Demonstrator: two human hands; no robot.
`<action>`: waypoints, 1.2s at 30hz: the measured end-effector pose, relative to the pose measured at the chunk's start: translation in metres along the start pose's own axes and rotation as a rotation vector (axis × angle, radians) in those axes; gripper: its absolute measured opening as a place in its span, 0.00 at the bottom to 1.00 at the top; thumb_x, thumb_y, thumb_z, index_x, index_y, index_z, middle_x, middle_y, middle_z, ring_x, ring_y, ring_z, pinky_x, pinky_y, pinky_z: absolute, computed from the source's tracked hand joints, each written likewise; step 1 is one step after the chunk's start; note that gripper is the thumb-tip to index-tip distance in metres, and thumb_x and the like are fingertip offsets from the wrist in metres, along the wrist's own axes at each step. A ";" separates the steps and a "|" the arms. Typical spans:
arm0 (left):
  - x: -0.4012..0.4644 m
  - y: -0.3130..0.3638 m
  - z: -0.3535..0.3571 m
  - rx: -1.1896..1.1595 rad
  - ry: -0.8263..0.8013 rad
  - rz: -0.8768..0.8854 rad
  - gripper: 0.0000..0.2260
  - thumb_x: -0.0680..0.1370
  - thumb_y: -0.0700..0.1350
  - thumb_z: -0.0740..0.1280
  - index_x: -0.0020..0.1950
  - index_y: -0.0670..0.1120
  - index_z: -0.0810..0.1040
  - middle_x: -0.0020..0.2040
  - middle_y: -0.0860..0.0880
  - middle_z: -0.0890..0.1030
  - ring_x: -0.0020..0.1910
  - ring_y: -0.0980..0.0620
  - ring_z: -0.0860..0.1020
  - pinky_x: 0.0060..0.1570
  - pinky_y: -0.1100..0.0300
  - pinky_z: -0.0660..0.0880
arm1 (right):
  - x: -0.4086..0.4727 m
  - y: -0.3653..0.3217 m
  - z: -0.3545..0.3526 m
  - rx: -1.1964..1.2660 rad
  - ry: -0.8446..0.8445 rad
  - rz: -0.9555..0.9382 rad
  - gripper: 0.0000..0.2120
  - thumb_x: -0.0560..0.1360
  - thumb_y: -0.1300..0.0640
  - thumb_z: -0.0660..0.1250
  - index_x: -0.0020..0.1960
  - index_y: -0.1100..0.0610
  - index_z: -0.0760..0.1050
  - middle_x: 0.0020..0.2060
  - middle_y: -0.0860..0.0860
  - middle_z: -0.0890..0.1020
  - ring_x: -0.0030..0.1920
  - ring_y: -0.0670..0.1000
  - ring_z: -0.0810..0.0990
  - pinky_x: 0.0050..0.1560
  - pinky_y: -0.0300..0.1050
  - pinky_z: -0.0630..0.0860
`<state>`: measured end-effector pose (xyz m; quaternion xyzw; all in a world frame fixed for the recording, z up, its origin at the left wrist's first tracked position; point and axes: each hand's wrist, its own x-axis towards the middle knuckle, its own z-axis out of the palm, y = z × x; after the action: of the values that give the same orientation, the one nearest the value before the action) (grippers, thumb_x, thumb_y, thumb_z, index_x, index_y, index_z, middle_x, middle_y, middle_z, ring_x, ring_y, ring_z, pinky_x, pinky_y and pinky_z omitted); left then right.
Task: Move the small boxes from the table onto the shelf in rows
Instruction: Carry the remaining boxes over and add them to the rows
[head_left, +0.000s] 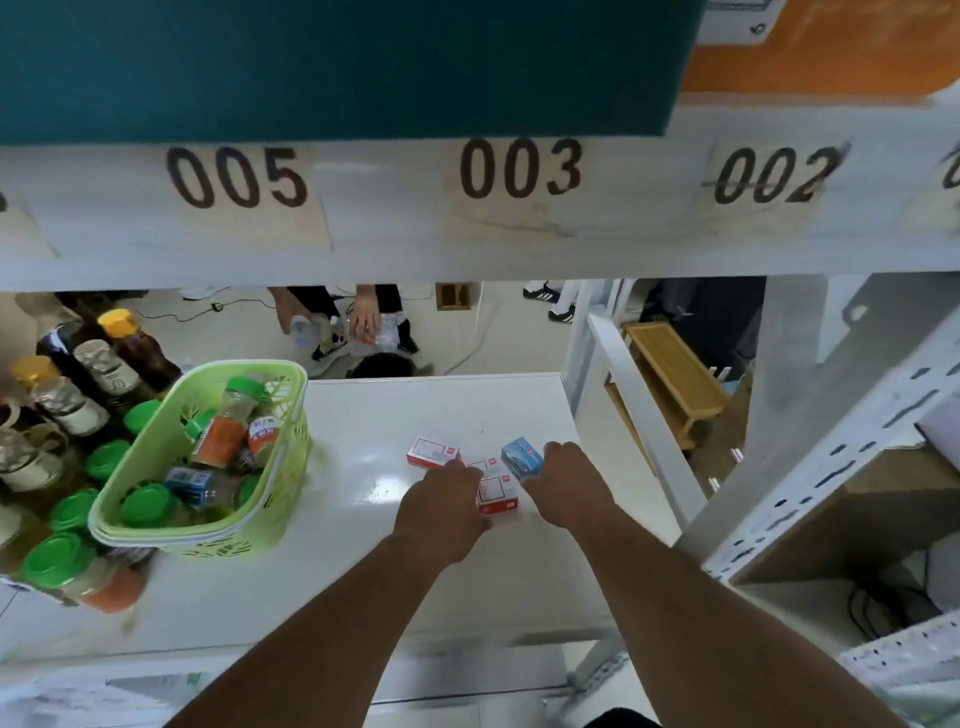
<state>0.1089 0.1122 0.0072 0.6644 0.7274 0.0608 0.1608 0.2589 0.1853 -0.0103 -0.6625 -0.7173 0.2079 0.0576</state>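
Note:
Three small boxes lie on the white shelf board (441, 410). A red-and-white box (432, 452) lies alone, farthest left. A second red-and-white box (497, 492) sits between my hands. My left hand (443, 506) has its fingers closed against that box's left side. A blue box (522, 457) stands at the right, and my right hand (569, 486) is curled around its right side. My fingertips are hidden behind the boxes.
A green basket (156, 499) of spice jars stands at the left, with bottles and green-lidded jars (57, 564) beside it. Overhead runs a shelf beam (519, 218) labelled 005, 003, 002. A perforated upright (831, 457) stands at the right. Another person's hands (363, 317) show beyond the shelf.

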 end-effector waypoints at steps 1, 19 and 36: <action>0.002 -0.001 0.002 -0.003 0.001 0.002 0.25 0.75 0.55 0.70 0.70 0.52 0.71 0.70 0.50 0.72 0.67 0.49 0.72 0.64 0.55 0.72 | 0.003 0.000 0.001 -0.001 -0.006 -0.003 0.20 0.76 0.45 0.69 0.61 0.56 0.73 0.57 0.55 0.78 0.56 0.54 0.81 0.56 0.50 0.80; 0.021 -0.005 0.016 -0.052 0.062 -0.005 0.19 0.74 0.51 0.70 0.63 0.49 0.75 0.63 0.50 0.74 0.61 0.50 0.75 0.56 0.57 0.74 | 0.023 0.003 0.010 0.001 -0.018 0.008 0.17 0.76 0.50 0.68 0.60 0.57 0.75 0.56 0.56 0.80 0.54 0.53 0.81 0.46 0.43 0.78; -0.026 -0.034 -0.055 -0.133 0.077 0.055 0.16 0.73 0.49 0.72 0.59 0.50 0.75 0.58 0.51 0.78 0.52 0.53 0.76 0.48 0.65 0.74 | -0.061 -0.020 -0.033 0.151 0.069 0.018 0.16 0.74 0.50 0.72 0.58 0.56 0.77 0.53 0.52 0.81 0.49 0.50 0.81 0.51 0.42 0.78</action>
<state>0.0606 0.0900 0.0527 0.6689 0.7089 0.1389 0.1750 0.2597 0.1326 0.0388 -0.6695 -0.6913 0.2389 0.1300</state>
